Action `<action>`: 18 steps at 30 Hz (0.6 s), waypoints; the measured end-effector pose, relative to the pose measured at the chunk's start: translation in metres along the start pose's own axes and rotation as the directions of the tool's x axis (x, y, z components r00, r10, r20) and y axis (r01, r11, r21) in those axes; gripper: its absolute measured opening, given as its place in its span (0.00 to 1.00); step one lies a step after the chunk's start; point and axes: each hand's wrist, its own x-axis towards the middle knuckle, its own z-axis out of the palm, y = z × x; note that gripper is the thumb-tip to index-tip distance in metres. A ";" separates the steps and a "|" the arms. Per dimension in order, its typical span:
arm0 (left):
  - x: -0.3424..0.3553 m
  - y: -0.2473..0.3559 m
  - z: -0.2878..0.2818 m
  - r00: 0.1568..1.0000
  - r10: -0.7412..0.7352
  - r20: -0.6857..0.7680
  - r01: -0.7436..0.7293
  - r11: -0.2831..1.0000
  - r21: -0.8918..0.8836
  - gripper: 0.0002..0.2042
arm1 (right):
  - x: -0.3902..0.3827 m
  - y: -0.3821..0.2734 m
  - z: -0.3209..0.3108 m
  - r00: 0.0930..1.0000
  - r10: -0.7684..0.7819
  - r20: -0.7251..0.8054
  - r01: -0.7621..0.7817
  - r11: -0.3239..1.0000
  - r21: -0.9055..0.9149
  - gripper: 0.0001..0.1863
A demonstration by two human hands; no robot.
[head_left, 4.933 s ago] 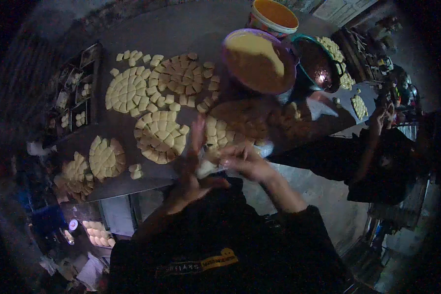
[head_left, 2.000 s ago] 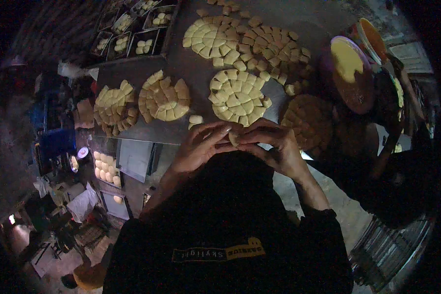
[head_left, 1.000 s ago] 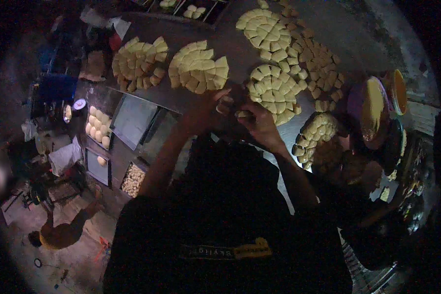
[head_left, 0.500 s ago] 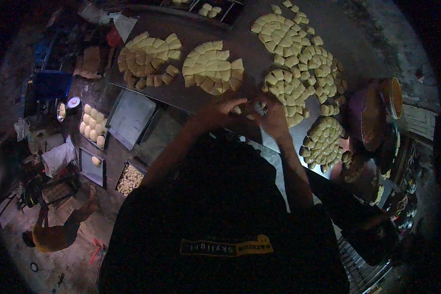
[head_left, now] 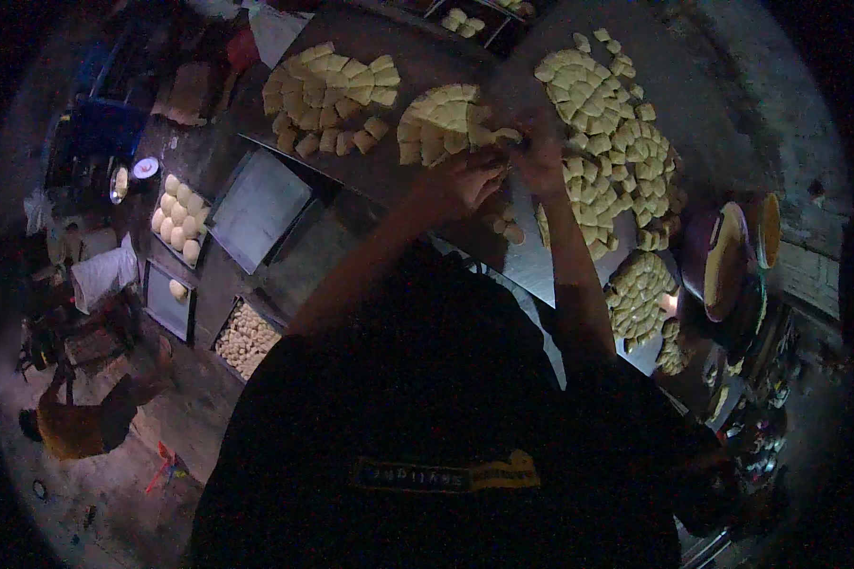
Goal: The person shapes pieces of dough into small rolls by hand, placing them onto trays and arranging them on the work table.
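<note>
Over the table, my right hand (head_left: 539, 166) is closed at its fingertips round a pale dough piece (head_left: 508, 136), at the right edge of a cut dough round (head_left: 436, 123). Close beside it on the left, my left hand (head_left: 476, 180) has its fingers curled in; shadow hides what they hold, if anything. Another cut dough round (head_left: 327, 90) lies farther left, with loose pieces along its near side. To the right spread several cut rounds, among them a far one (head_left: 579, 85) and a near one (head_left: 639, 294). A few small dough lumps (head_left: 509, 230) sit near the table edge below my hands.
Left of the table are a metal tray (head_left: 261, 209), a tray of large dough balls (head_left: 180, 216) and a tray of small pieces (head_left: 245, 339). A purple tub (head_left: 697, 256) stands at the right. Another person (head_left: 76, 422) is at the lower left.
Both hands have moved away from me to the middle round, and a dough piece now shows at my right fingertips. The small lumps by the table edge are now uncovered. The whole view has shifted.
</note>
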 end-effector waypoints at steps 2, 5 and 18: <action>0.000 -0.010 0.016 0.993 0.117 -0.022 -0.112 0.981 0.155 0.18 | 0.001 0.003 -0.008 0.992 0.040 -0.122 -0.045 0.998 -0.044 0.16; 0.004 -0.016 0.027 0.982 0.183 -0.034 -0.170 0.957 0.233 0.19 | -0.001 0.016 -0.038 0.937 0.102 -0.334 -0.003 0.959 0.284 0.16; 0.030 0.151 0.005 0.808 -0.505 0.303 0.273 -0.135 -0.952 0.15 | -0.120 -0.157 -0.124 0.956 0.004 -0.292 -0.061 0.980 -0.189 0.23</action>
